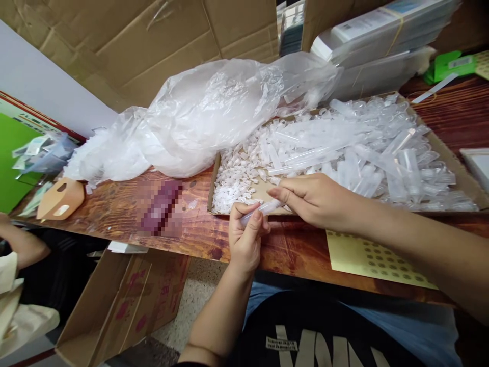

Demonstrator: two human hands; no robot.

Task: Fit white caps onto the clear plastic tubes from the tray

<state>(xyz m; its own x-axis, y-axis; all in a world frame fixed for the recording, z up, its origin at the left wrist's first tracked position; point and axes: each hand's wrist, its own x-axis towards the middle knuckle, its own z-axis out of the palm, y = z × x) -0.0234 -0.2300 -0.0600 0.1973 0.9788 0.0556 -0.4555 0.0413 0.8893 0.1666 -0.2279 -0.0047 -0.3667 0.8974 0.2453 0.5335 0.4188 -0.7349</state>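
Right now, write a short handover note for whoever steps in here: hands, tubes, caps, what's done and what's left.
Left hand: grip shut on a clear tube at the table's front edge.
Right hand: fingers pinch the same tube's far end, beside the cardboard tray.
Tray: clear tubes piled on the right side, small white caps on the left.
Behind it: a crumpled plastic bag.
Done: one tube out of the pile, in hand. I cannot tell whether it is capped.
Left: a big pile of tubes lies in the tray.
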